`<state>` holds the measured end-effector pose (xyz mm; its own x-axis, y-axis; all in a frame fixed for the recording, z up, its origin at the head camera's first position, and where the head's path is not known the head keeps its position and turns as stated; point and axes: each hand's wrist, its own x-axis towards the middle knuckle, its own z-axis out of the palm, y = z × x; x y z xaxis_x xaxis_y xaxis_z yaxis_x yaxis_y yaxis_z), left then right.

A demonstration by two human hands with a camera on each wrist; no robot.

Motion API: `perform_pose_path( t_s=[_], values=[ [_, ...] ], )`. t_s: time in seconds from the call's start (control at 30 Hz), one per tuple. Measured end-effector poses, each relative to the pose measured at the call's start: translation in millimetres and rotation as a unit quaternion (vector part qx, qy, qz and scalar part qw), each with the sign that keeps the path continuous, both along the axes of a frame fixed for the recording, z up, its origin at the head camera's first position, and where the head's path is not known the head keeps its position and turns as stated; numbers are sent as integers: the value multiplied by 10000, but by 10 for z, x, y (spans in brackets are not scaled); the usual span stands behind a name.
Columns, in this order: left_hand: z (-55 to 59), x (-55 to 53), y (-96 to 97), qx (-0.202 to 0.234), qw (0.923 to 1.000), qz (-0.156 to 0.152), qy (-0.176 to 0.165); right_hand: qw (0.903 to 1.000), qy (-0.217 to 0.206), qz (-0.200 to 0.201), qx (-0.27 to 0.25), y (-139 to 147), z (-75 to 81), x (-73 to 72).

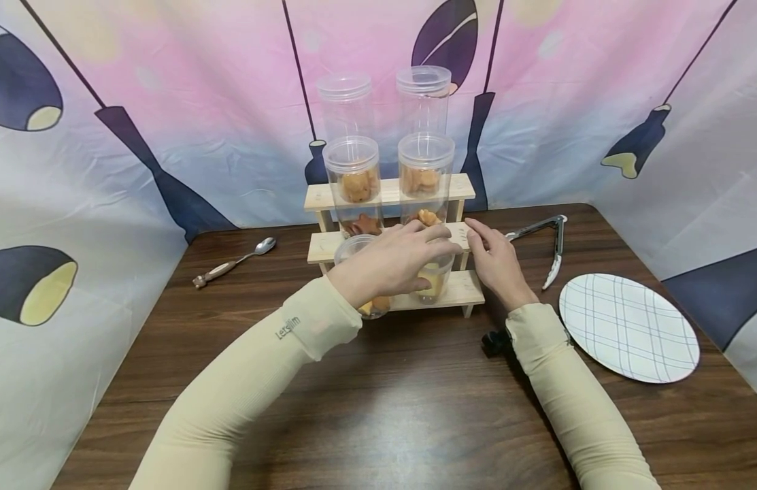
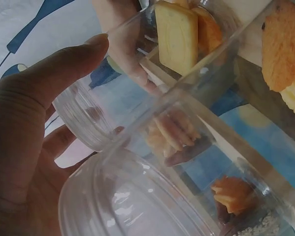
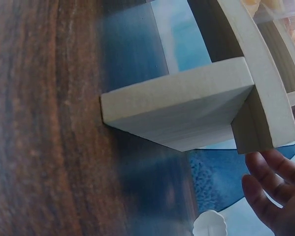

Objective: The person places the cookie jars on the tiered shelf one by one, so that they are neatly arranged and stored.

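A three-tier wooden rack (image 1: 320,246) bears several clear jars of biscuits. My left hand (image 1: 393,262) reaches across to the front right jar (image 1: 436,284), which holds pale yellow biscuits. In the left wrist view, thumb and fingers curl round the ridged lid end of that jar (image 2: 88,118); a rectangular biscuit (image 2: 178,39) shows inside. My right hand (image 1: 497,265) holds the right end of the middle shelf (image 1: 459,237). In the right wrist view, its fingers (image 3: 269,172) touch the shelf's end. The front left jar (image 1: 349,246) is partly hidden behind the left hand.
A spoon with a wooden handle (image 1: 222,271) lies left of the rack. Tongs (image 1: 559,238) and a checked oval plate (image 1: 629,328) lie to the right. Two jars (image 1: 354,155) (image 1: 426,151) stand on the middle tier, with taller-placed jars (image 1: 346,109) behind. A patterned cloth (image 1: 219,102) hangs behind the table.
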<state>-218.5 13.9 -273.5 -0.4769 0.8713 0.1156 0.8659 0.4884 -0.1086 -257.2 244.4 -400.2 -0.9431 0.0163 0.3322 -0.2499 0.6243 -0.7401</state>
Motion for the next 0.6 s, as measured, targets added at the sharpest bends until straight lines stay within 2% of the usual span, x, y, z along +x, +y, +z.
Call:
perform_pose_path(
  t_s=[0.23,0.47,0.6],
  values=[
    [-18,3,-5,-10,9998,31,170,10000,0,5,-12,0,10,-1],
    [-18,5,5,-238,9982,145,530,10000,-25,-13,42,-3,14,4],
    [-22,-3,14,-304,9976,234,578,10000,-63,-16,39,-5,9,8]
  ],
)
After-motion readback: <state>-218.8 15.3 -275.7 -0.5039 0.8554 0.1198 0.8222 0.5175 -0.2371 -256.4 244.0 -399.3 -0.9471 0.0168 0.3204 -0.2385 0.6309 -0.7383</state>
